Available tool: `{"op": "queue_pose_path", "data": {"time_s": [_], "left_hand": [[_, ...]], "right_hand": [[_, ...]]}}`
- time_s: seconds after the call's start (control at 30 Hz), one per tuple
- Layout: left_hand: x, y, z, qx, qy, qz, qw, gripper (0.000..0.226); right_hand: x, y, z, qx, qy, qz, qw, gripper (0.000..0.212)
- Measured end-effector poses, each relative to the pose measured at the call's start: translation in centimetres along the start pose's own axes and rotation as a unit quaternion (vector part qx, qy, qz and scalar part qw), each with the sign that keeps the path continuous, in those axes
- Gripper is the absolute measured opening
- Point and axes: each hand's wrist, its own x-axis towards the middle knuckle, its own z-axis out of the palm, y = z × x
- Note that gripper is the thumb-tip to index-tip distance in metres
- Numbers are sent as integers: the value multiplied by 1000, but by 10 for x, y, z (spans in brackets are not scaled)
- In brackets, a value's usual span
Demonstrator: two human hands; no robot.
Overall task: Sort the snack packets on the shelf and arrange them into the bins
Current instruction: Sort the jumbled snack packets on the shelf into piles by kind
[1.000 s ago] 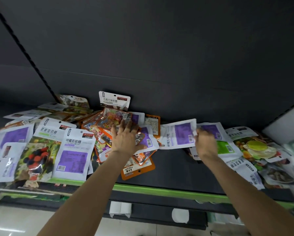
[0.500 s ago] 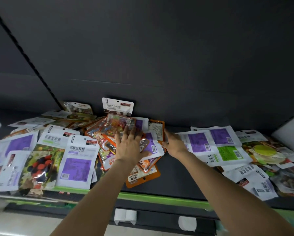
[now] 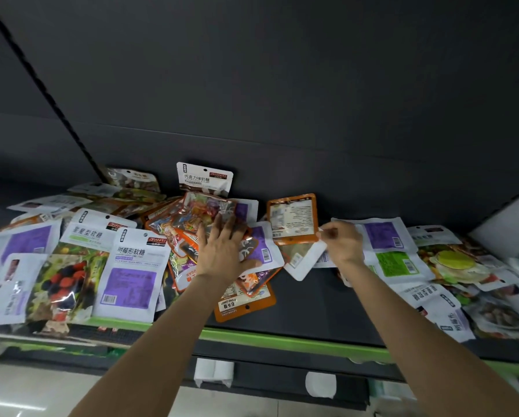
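Fingers (image 3: 327, 234) pinch orange packet (image 3: 292, 218) upright, back facing camera.

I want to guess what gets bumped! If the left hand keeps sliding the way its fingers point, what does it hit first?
The left hand lies flat on the heap; its fingers aim at the back. First would likely be the clear crinkly packet of colourful sweets, then the upright white packet. Depth is hard to judge.

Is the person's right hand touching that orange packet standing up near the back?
Touching. The head view shows the right hand pinching the orange packet at its lower right corner.
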Motion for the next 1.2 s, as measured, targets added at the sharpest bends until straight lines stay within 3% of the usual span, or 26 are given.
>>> {"op": "queue_pose_path", "data": {"time_s": [0.07,0.17,0.27,0.33,0.5,0.7,0.77,0.87,0.93,1.07,1.2], "left_hand": [[1,1,0,4,1,-3,1000,85],[2,2,0,11,5,-3,1000,86],[0,3,2,12,7,-3,1000,84],[-1,4,3,16,4,-4,1000,84],[1,7,-4,25,-12,-18,999,84],[-3,13,-4,30,-16,-35,999,83],[-4,16,-6,25,-19,-37,999,82],[-2,21,-12,18,-34,-37,999,82],[-2,20,-15,13,-36,-30,999,79],[-10,7,-13,-2,-32,19,999,71],[-16,-10,-16,-5,-13,29,999,73]], "right_hand": [[0,9,-22,78,21,18,997,14],[-8,10,-44,178,-32,30,983,18],[-19,8,-42,119,-127,-1,985,23],[-23,9,-35,36,-136,-24,990,22],[-21,15,-56,-105,-28,-40,993,26],[-16,49,-91,-286,105,-58,951,33],[-20,42,-85,-350,55,-101,930,42],[-24,20,-59,-308,-84,-158,935,50],[-24,10,-39,-292,-131,-197,927,54],[-16,6,-10,-350,-156,-211,899,66],[-3,3,6,-365,-152,-190,899,66]]}}
